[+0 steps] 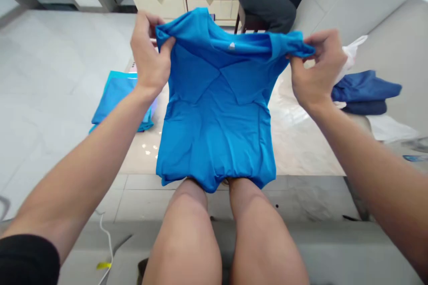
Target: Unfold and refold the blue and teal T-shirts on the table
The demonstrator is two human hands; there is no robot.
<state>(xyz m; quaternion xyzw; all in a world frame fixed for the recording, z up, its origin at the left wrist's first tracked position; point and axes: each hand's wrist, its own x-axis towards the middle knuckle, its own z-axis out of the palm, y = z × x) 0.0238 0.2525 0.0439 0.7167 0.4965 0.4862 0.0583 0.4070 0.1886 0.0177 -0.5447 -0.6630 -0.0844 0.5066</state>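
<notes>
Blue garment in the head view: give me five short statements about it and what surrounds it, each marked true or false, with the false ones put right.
1. The left hand grips the blue garment near its top edge. True.
2. The right hand is free of the garment. False: it pinches the opposite top corner.
3. A small light mark shows inside the neckline. True.
4. The dark blue cloth lies on the picture's left side. False: it lies on the right, past the right hand.
5. A seated person in dark trousers is partly visible at the top of the picture. True.
</notes>
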